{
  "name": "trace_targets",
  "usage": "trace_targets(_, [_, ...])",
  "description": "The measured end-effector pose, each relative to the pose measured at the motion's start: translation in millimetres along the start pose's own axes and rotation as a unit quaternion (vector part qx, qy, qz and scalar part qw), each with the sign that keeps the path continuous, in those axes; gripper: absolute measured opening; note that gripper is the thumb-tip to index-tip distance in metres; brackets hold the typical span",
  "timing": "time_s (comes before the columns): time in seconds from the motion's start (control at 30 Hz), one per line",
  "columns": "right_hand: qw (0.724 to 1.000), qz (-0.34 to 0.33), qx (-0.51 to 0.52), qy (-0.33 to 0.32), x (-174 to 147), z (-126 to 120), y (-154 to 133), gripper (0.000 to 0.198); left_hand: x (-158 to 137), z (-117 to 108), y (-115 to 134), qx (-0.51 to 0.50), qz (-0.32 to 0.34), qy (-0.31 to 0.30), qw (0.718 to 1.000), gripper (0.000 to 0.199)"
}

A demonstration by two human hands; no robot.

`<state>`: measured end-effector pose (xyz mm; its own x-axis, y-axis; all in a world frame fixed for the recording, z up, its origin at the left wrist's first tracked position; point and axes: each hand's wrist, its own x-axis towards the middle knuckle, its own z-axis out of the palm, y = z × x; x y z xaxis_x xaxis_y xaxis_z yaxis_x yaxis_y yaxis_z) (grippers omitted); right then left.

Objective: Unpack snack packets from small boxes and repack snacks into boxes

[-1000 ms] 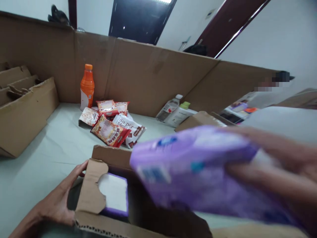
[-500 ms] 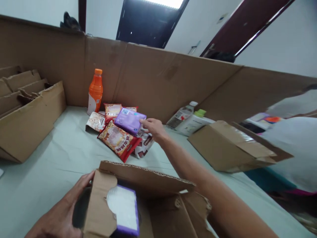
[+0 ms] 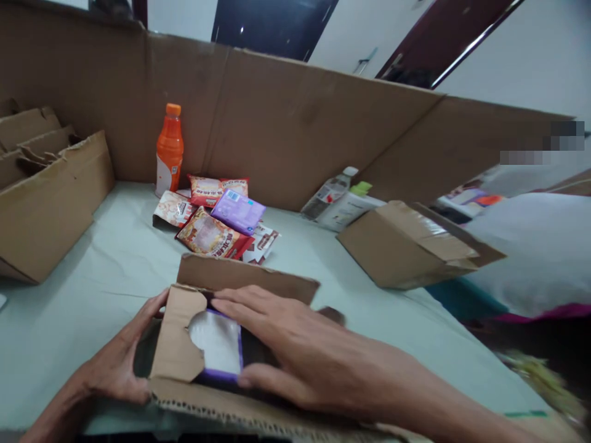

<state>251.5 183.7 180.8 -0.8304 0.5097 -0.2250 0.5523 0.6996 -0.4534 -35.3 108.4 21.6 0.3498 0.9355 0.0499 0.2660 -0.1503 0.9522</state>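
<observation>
Inside torn box [image 3: 240,409]: right hand [image 3: 295,351] fingers spread over purple pack [image 3: 217,344]; labels unreadable.

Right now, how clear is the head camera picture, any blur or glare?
Head view: soft even light, no hard glare; the snack packets and orange bottle read fairly sharp; the right hand in the open box is slightly smeared; the lower right corner is blurred; the walls lean from lens tilt.

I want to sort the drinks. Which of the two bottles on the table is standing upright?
The orange bottle by the cardboard wall stands upright. The clear bottle with the white cap lies tilted, further right.
</observation>
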Motion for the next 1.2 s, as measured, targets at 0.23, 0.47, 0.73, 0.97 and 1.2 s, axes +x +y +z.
trace_targets(0.23, [0.998, -0.023, -0.048, -0.02, 38.2, 35.0, -0.1, 0.082, -1.4, 0.8, -1.9, 0.016, -0.014, 0.007, 1.0, 0.134])
trace_targets(0.47, [0.985, 0.016, 0.071, 0.155, -2.0, -20.5, 12.7, 0.072, 0.4, 10.9, 7.4, -0.027, 0.026, -0.002, 0.999, 0.123])
trace_targets(0.73, [0.838, 0.038, 0.192, 0.509, 87.5, -90.5, 103.6, 0.057, -9.5, 20.9, -24.2, 0.001, 0.042, 0.03, 0.999, 0.131])
trace_targets(0.97, [0.877, 0.055, -0.047, 0.476, 203.1, -95.4, 195.7, 0.054, -6.1, 21.4, -56.3, 0.018, 0.05, 0.002, 0.999, 0.098])
trace_targets(1.2, [0.92, 0.084, -0.002, 0.384, 194.1, -77.1, 214.6, 0.028, -10.3, 20.7, -48.5, 0.018, 0.045, 0.007, 0.999, 0.121])
